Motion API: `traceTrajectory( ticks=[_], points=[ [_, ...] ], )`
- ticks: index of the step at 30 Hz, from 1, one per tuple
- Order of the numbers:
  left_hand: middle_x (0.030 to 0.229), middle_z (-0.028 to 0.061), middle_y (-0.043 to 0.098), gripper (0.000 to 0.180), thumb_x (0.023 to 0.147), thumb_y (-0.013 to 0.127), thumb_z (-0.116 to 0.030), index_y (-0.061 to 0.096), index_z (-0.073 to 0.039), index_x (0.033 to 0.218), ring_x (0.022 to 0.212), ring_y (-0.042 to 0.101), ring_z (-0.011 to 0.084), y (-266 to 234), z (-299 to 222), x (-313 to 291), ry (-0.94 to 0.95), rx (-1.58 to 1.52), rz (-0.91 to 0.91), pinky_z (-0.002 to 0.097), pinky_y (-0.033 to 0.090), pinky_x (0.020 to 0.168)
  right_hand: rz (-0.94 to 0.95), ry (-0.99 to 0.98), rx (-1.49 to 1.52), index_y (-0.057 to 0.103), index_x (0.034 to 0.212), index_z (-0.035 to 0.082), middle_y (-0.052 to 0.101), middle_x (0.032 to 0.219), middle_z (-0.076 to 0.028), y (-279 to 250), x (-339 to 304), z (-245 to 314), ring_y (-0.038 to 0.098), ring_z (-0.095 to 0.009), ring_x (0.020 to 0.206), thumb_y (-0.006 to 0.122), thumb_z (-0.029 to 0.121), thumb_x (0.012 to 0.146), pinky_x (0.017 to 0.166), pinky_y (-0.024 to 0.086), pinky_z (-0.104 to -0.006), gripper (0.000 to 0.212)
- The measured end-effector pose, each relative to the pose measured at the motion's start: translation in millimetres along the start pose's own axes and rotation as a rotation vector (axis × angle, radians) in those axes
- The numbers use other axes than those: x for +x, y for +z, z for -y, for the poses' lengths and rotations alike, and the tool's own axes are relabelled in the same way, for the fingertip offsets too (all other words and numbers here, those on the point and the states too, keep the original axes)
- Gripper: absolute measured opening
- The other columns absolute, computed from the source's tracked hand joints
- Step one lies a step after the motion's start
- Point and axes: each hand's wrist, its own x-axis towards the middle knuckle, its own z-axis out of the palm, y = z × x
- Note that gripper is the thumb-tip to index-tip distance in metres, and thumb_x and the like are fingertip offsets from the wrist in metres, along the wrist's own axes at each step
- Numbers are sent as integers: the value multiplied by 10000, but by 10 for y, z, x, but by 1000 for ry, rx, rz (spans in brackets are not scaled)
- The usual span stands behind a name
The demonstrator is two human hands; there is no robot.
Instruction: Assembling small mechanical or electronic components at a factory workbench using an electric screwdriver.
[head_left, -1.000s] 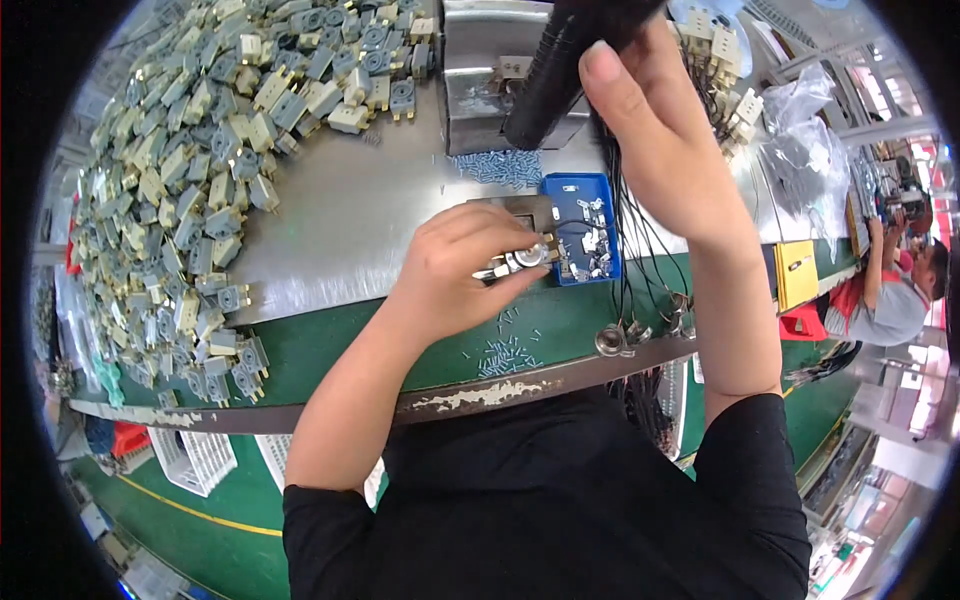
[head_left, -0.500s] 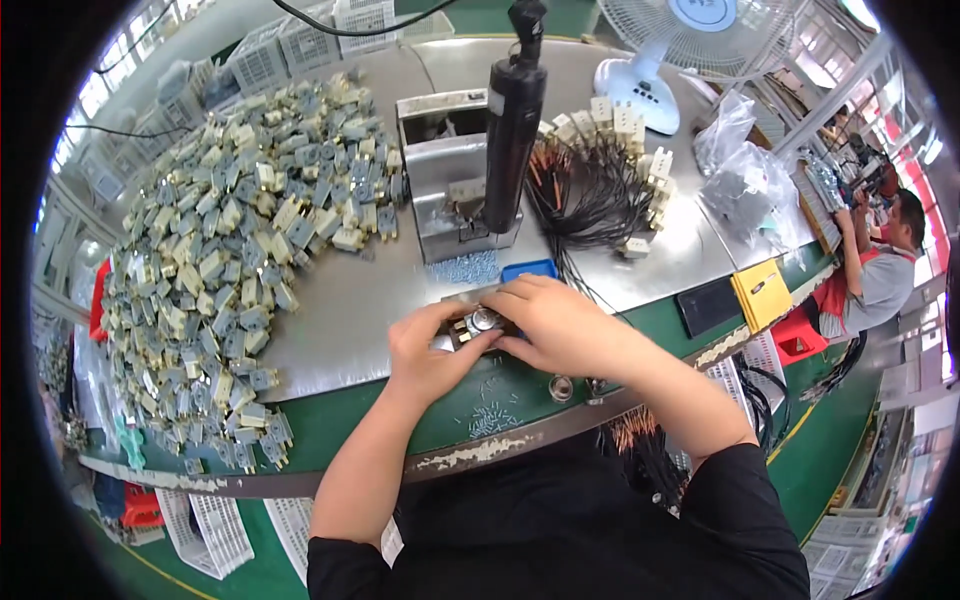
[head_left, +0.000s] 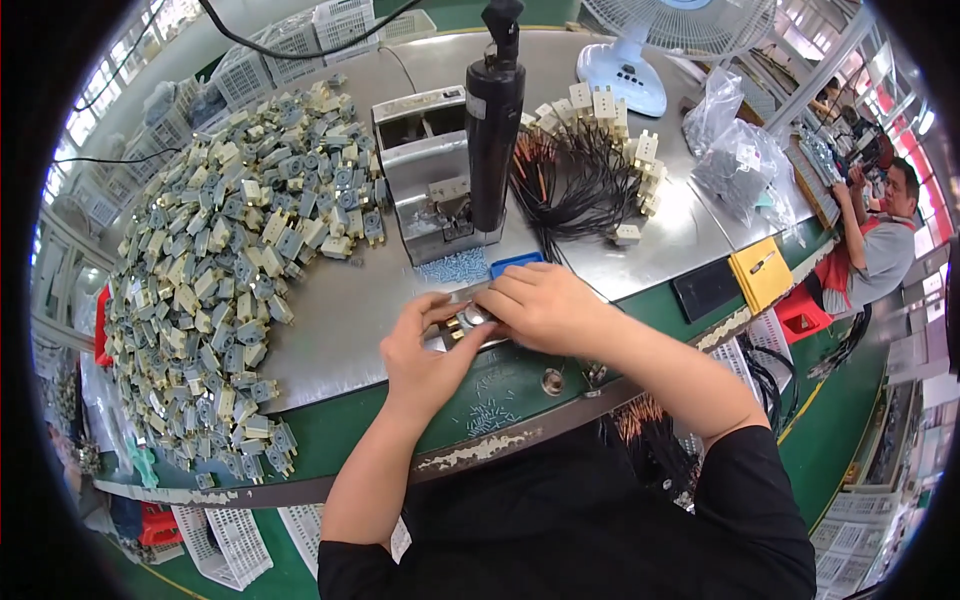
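Both hands meet over a small metal block at the edge of the green mat. Thumb and fingers of my left hand [head_left: 418,348] close around a small plug part [head_left: 455,325] with brass bits showing and a round silvery piece [head_left: 473,316] at its top. From the other side, my right hand [head_left: 548,308] bends its fingers over the same part and covers much of it. Just beyond the hands lie a heap of tiny blue pieces [head_left: 452,268] and a blue tray [head_left: 515,263]. Nearer me, small loose screws [head_left: 490,418] are scattered on the mat.
A large pile of grey and cream plug parts [head_left: 220,250] covers the left. Behind my hands stands a metal fixture with a black cylinder [head_left: 493,140]. Black cables with cream plugs [head_left: 590,190], a fan [head_left: 622,75], a phone [head_left: 703,292] and a yellow pad [head_left: 760,275] sit rightward. A co-worker [head_left: 880,235] sits far right.
The view has shifted slightly, so the bench items appear a little farther left. My hands stay together on the part; the right fingers have curled a little more over it.
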Motion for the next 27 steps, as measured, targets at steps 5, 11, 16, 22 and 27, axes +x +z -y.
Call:
traceTrajectory(
  ticks=[5, 11, 16, 22, 27],
  points=[
    [990, 121, 786, 642, 801, 922, -227, 610, 11, 1308, 904, 777, 236, -76, 0, 44, 255, -59, 113, 371, 610, 871, -620, 19, -146, 700, 1097, 60, 736, 959, -86, -237, -92, -660, 746, -285, 876, 796, 100, 817, 804, 604, -381, 300],
    [823, 87, 743, 363, 798, 896, -251, 741, -37, 1046, 717, 727, 233, -121, 39, 70, 407, 48, 173, 344, 554, 643, -682, 607, -623, 620, 1279, -36, 622, 1237, -253, -426, -204, -1640, 550, -427, 1190, 677, 296, 1025, 1038, 416, -526, 422],
    [765, 64, 718, 319, 761, 899, -211, 750, -49, 991, 644, 690, 223, -65, 61, 81, 431, -9, 210, 325, 515, 593, -671, 765, -613, 478, 1465, -55, 499, 1454, -299, -366, -466, -1835, 391, -491, 1402, 763, 401, 972, 1178, 284, -615, 730],
    [766, 55, 722, 303, 728, 914, -185, 758, -40, 943, 602, 658, 215, -21, -10, 98, 546, -91, 312, 321, 489, 553, -25, 529, 416, 734, 1160, 7, 734, 955, -133, -629, -405, -707, 691, -291, 757, 733, 83, 903, 698, 562, -412, 267],
    [762, 55, 720, 268, 771, 898, -179, 753, -29, 939, 591, 659, 221, -18, -1, 105, 496, -155, 288, 324, 495, 552, 623, 453, 498, 768, 1106, 10, 768, 1013, -193, -564, -351, -242, 754, -340, 934, 768, 81, 851, 830, 583, -433, 265]
  ],
)
